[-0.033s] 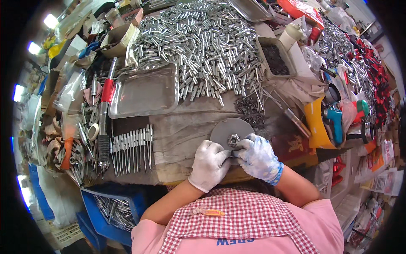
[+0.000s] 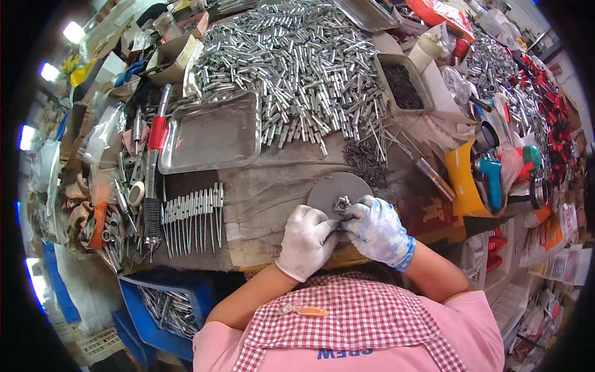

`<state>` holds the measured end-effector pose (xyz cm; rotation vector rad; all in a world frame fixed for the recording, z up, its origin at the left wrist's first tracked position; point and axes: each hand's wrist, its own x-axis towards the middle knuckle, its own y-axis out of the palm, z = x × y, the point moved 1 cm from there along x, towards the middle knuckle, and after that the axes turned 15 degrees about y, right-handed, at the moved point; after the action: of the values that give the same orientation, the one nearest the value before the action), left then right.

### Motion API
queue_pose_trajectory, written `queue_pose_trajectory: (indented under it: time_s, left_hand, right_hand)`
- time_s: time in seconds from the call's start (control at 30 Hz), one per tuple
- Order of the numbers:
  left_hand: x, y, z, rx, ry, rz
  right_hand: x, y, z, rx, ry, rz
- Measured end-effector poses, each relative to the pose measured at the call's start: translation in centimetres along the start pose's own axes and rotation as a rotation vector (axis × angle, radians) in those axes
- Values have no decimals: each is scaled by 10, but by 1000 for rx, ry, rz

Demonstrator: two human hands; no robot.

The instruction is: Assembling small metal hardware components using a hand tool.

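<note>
My left hand (image 2: 307, 240) and my right hand (image 2: 377, 229) wear white gloves and meet at the near edge of the bench. Between their fingertips sits a small star-shaped metal part (image 2: 341, 204), resting on a round grey metal disc (image 2: 338, 186). Both hands pinch at this part. A neat row of thin pointed metal pins (image 2: 193, 217) lies to the left of my left hand. Beyond the disc lies a small heap of dark screws (image 2: 364, 156).
A big pile of shiny metal tubes (image 2: 291, 68) covers the far bench. An empty steel tray (image 2: 214, 133) lies left of centre, a tray of dark bits (image 2: 403, 84) at right. A yellow bin (image 2: 462, 180) and teal driver (image 2: 493, 177) stand right; a blue crate (image 2: 167, 304) lower left.
</note>
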<state>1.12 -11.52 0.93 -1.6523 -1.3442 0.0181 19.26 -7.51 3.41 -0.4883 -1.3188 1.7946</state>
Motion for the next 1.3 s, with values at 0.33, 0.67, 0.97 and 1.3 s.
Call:
queue_pose_trajectory:
  time_s: [0.33,0.67,0.97,1.3]
  left_hand:
    - [1,1,2,-3,3,-6]
    - [-1,1,2,-9,-9,-24]
    - [-1,4,3,11,27,-3]
    - [4,1,0,-12,9,-13]
  right_hand:
    - [-5,12,-3,114,94,-49]
    - [-7,11,-4,138,113,-82]
    - [15,-6,12,-151,173,180]
    - [-26,2,9,-209,53,62]
